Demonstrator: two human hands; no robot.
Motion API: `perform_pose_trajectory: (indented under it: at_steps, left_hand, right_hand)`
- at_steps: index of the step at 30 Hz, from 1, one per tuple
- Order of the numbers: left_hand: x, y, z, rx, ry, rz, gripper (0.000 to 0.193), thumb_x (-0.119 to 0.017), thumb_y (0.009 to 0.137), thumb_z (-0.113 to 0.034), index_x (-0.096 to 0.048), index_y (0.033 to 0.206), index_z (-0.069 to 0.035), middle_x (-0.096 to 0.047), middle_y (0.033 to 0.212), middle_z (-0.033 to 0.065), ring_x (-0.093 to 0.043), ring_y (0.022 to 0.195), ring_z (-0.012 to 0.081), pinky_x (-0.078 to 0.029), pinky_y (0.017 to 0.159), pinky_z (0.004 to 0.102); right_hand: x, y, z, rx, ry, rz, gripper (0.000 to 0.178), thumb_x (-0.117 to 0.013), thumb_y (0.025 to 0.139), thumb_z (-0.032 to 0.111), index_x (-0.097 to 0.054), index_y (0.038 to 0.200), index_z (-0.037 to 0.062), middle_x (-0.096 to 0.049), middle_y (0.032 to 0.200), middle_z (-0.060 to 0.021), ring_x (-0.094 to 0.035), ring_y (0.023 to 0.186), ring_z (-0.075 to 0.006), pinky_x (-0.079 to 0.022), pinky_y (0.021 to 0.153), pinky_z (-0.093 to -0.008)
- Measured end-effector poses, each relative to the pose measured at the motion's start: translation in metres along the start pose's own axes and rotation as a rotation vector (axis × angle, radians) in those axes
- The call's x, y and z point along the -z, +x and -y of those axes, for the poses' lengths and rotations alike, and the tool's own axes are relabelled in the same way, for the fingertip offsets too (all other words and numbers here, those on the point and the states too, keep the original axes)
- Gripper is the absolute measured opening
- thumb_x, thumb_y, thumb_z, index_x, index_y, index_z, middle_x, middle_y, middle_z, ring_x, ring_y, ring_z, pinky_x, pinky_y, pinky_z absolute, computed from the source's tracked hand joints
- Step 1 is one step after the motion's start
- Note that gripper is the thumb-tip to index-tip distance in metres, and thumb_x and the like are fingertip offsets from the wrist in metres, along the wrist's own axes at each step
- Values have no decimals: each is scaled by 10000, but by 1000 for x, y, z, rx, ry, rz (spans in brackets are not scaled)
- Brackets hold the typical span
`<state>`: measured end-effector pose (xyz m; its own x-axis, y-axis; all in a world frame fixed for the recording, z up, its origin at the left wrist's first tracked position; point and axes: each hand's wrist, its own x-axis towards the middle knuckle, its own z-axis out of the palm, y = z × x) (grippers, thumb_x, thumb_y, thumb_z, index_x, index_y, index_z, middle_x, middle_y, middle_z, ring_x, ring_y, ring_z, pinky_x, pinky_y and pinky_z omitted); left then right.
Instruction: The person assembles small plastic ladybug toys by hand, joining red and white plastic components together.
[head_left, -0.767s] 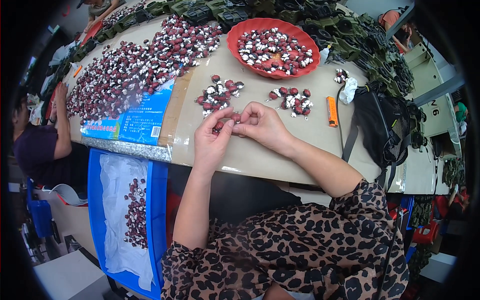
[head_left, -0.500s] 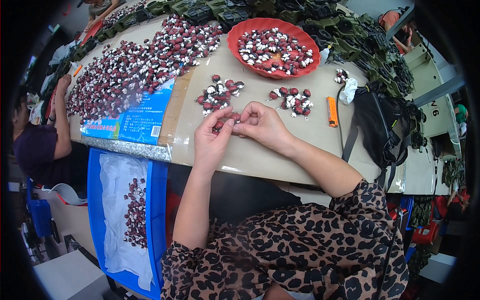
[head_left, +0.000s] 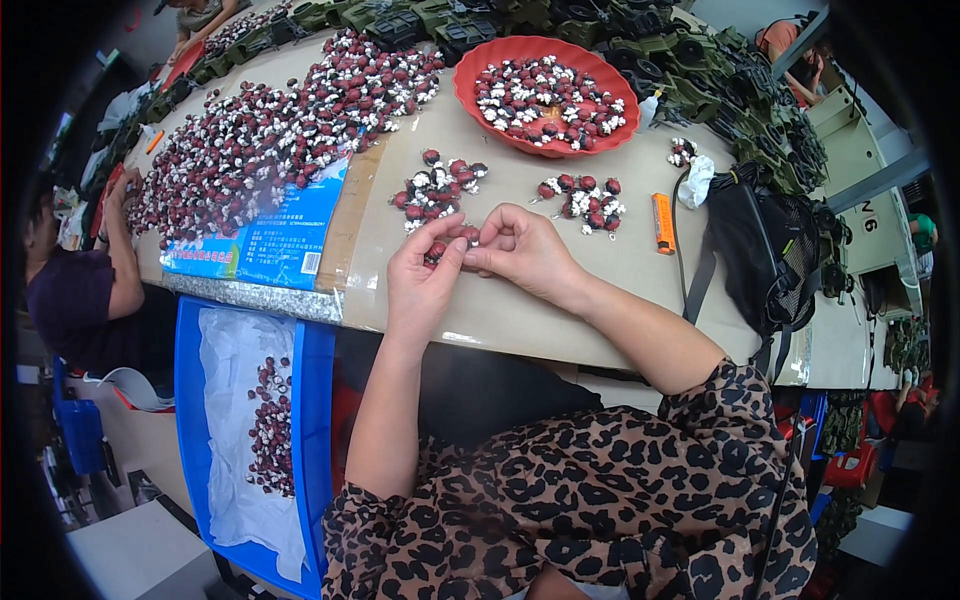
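Observation:
My left hand (head_left: 425, 275) and my right hand (head_left: 524, 250) meet over the table's near side, thumbs and fingers pinched together. Between the fingertips is a small dark red ladybug-like piece (head_left: 471, 235), partly covered by them. A second red-and-black piece (head_left: 436, 252) shows inside my left fingers. Just beyond my hands lies a small heap of red, black and white pieces (head_left: 433, 190). To its right is another small heap (head_left: 588, 200), with little metal ends visible. A scalloped red bowl (head_left: 560, 148) farther off holds many like pieces.
A large pile of such pieces (head_left: 270, 140) spreads over the left, partly on blue printed cardboard (head_left: 290, 245). An orange box (head_left: 664, 224) and black bag (head_left: 765, 255) lie right. Below is a lined blue crate (head_left: 318, 420). Dark green toy-like parts (head_left: 700, 90) line the back. A co-worker (head_left: 85, 285) sits left.
My hands hold nearly the same place and pinch. The co-worker's hand at the left has lowered toward the pile's edge.

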<state>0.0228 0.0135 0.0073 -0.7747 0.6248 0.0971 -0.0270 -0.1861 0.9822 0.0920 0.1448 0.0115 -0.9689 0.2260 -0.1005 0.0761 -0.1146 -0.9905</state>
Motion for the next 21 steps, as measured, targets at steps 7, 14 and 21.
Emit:
perform_pose_trajectory:
  at_steps: [7,14,21]
  left_hand:
    - [1,0,2,-41,147,7,272,-581,792,-40,-546,1059,-7,-545,797,0,-422,575,10,-335,485,137]
    - [1,0,0,-3,65,-27,327,-602,758,-3,-544,1078,-24,-557,921,10,-440,729,39,-397,676,169]
    - [3,-1,-1,-24,71,-17,344,-592,759,13,-531,1096,-24,-541,976,18,-448,762,36,-402,691,166]
  right_hand:
    - [0,-2,-1,189,-392,-109,189,-627,750,49,-473,847,-1,-526,782,-24,-515,692,-49,-459,598,-195]
    - [-1,-1,-5,172,-38,-76,190,-604,762,8,-476,902,10,-515,865,-27,-510,737,-51,-451,675,-182]
    - [-2,-2,-4,223,-120,-86,191,-593,765,-10,-474,913,11,-518,868,-26,-509,767,-57,-449,695,-184]
